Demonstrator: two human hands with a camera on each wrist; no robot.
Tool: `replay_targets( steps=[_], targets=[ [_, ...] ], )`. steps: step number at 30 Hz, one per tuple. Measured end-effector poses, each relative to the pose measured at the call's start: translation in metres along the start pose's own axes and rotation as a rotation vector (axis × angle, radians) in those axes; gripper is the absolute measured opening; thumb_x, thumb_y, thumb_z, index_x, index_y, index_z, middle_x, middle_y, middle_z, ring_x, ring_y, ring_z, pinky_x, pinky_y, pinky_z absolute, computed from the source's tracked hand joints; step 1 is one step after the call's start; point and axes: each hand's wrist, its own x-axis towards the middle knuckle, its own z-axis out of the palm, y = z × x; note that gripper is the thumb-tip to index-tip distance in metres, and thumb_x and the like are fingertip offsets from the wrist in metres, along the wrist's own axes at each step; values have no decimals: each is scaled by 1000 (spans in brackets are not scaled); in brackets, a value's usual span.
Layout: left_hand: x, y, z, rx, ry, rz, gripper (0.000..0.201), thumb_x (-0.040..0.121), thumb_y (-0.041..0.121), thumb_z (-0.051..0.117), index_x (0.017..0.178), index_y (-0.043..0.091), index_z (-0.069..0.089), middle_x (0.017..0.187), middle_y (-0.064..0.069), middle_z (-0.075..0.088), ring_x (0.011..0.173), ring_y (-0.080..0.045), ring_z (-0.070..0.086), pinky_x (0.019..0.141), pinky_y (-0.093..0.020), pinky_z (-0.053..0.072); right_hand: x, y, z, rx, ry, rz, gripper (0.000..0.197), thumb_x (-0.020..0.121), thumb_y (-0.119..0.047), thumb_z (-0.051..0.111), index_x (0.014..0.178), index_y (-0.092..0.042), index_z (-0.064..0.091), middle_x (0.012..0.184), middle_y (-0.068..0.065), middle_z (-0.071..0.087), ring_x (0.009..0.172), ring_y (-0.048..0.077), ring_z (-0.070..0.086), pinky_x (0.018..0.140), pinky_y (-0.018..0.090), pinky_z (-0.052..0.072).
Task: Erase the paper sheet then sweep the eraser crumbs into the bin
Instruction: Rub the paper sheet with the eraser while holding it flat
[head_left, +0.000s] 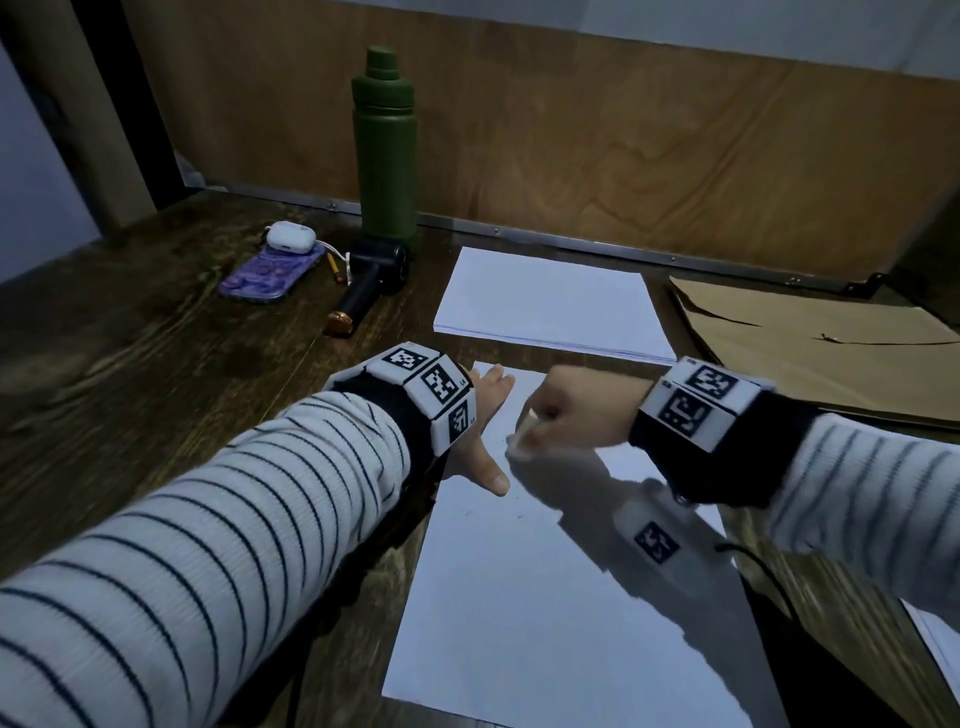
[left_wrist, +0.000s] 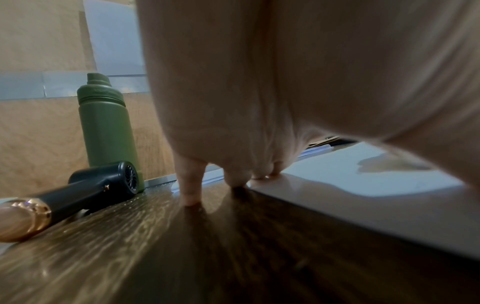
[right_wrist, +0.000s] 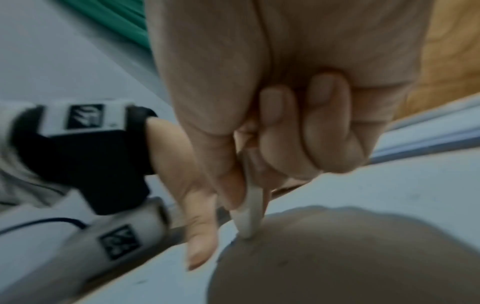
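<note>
Far beyond the left hand (head_left: 480, 415), on the dark worktop (head_left: 130, 364): a purple phone (head_left: 267, 273) under a white earbud case (head_left: 291, 237), a black handheld device (head_left: 371, 283) with a copper end, a green bottle (head_left: 384, 150) upright behind it. Left hand flat, fingers straight and spread, pressing the left edge of the paper sheet (head_left: 519, 597); from the left wrist view two fingertips on the worktop, the others on the paper, thumb out of frame there; in the head view most of the hand hidden behind the tagged wristband. Just right of its thumb, a few faint dark specks on the sheet, too small to tell whether pencil marks or crumbs. Right hand (head_left: 566, 410) curled into a fist, pinching a thin white eraser (right_wrist: 252, 214) between thumb and fingers, tip down on the upper part of the sheet; most of the eraser buried in the grip, blurred in both views. Under that hand, its shadow darkening the paper. Beyond both hands, a stack of white sheets (head_left: 550, 306). Beyond the right wrist, flattened brown cardboard (head_left: 810, 353), cut off at the frame edge.
</note>
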Motion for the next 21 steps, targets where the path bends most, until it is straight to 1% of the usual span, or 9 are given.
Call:
replay_targets(
  steps=[3, 7, 11, 13, 14, 15, 17, 19, 21],
  targets=[
    [-1, 1, 0, -6, 2, 3, 123, 73, 63, 65, 151, 16, -17, 160, -3, -17, 149, -23, -5, 118, -44, 10, 0, 1, -1, 17, -42, 24, 37, 81, -39, 65, 56, -14, 53, 53, -3, 40, 50, 10, 36, 50, 21, 30],
    [-9, 3, -2, 7, 33, 7, 117, 75, 62, 64, 152, 16, -11, 161, -3, -10, 149, -24, 3, 116, -42, 16, 25, 8, -12, 72, 139, 155, 39, 78, -33, 70, 51, -17, 47, 55, -3, 44, 55, 11, 41, 48, 22, 28],
    [-12, 6, -4, 8, 36, 11, 117, 76, 61, 64, 152, 16, -12, 161, -3, -9, 149, -23, 5, 116, -41, 17, 37, 8, -12, 20, 205, 198, 26, 85, -21, 62, 62, -11, 56, 71, 2, 59, 78, 18, 52, 53, 20, 34],
    [-11, 5, -4, -3, 35, 6, 117, 76, 60, 65, 152, 17, -13, 161, -2, -10, 149, -22, 3, 116, -41, 16, 25, 0, -6, -38, 184, 145, 30, 87, -18, 56, 59, -8, 52, 63, 3, 50, 76, 21, 49, 52, 22, 32],
    [-10, 5, -4, -10, 34, 10, 118, 75, 60, 66, 152, 16, -13, 161, -2, -11, 149, -22, 2, 117, -41, 15, 16, -3, -3, -36, 145, 95, 27, 88, -19, 54, 64, -6, 59, 64, 3, 50, 75, 21, 48, 55, 23, 34],
    [-9, 4, -4, -12, 32, 14, 119, 75, 59, 66, 152, 16, -14, 161, -2, -12, 149, -22, 0, 117, -41, 14, 8, -3, 1, -21, 89, 36, 24, 88, -22, 54, 78, -5, 69, 69, 3, 54, 74, 19, 49, 60, 24, 36],
    [-7, 4, -3, -8, 24, 10, 120, 76, 59, 66, 151, 15, -15, 160, -3, -15, 149, -22, -3, 118, -40, 12, -9, -2, 9, 7, -37, -57, 32, 88, -32, 57, 98, -5, 72, 77, 5, 62, 72, 20, 52, 66, 27, 43],
    [-8, 5, -3, -5, 20, 1, 119, 76, 59, 66, 151, 15, -16, 160, -2, -16, 149, -22, -4, 118, -40, 11, -11, 4, 11, 17, -77, -72, 41, 84, -40, 61, 98, -3, 71, 88, 11, 71, 76, 24, 60, 73, 32, 52],
    [-9, 5, -3, -7, 25, 3, 119, 76, 59, 66, 151, 15, -15, 160, -2, -15, 149, -22, -3, 118, -41, 12, -1, 12, 4, 4, -15, -20, 39, 85, -36, 60, 97, 0, 70, 89, 14, 70, 72, 21, 58, 67, 29, 48]
  ],
)
